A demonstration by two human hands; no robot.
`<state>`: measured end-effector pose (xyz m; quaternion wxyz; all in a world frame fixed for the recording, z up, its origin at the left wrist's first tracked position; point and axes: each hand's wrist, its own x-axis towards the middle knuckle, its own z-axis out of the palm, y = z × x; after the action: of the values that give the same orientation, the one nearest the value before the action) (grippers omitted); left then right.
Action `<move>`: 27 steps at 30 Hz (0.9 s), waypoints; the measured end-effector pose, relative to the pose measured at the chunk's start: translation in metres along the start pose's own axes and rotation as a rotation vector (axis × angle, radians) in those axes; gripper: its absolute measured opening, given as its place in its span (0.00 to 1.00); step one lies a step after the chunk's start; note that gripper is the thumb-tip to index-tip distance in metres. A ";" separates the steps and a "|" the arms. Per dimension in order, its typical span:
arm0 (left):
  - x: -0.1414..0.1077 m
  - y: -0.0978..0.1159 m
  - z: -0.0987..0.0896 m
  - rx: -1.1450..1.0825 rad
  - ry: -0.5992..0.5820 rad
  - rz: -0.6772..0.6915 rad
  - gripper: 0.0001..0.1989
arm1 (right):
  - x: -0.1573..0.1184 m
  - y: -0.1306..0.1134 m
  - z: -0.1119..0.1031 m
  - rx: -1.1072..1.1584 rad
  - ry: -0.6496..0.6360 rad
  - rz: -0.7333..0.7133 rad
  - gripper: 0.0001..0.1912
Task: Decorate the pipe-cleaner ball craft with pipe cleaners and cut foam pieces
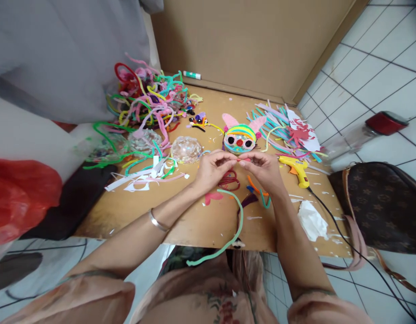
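Both hands meet over the middle of the table. My left hand point(214, 168) pinches one end of a small red piece point(243, 159); my right hand point(262, 167) pinches its other end. Just beyond them sits a round decorated face point(239, 138) with pink ears, black eyes and a red nose. Below my hands lie red-handled scissors point(229, 180), a pink cut-out point(213, 197) and a long pale green pipe cleaner point(240, 220) that hangs over the front edge. Orange and teal pipe cleaners point(264, 198) lie near my right wrist.
Tangled pipe cleaners point(150, 99) fill the back left, with clear balls point(186, 149) and white paper scraps point(155, 171) nearer. At right are a yellow glue gun point(297, 170) with its cord, a crumpled tissue point(312, 220), a clear bottle point(358, 135) and a brown bag point(383, 207).
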<state>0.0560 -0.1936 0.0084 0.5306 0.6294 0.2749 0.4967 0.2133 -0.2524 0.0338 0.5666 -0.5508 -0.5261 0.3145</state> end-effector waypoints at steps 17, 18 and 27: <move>0.004 -0.002 0.001 -0.173 0.066 -0.248 0.14 | 0.000 0.001 0.003 -0.183 0.162 -0.218 0.05; 0.005 -0.001 0.001 -0.232 0.040 -0.321 0.16 | -0.001 0.000 0.003 -0.229 0.172 -0.253 0.05; 0.003 0.006 0.001 -0.575 -0.081 -0.666 0.14 | -0.007 0.000 0.007 -0.535 -0.001 -0.486 0.08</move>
<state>0.0566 -0.1925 0.0154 0.8256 0.3523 0.2922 0.3299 0.2052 -0.2571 0.0310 0.4604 -0.5384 -0.7055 0.0220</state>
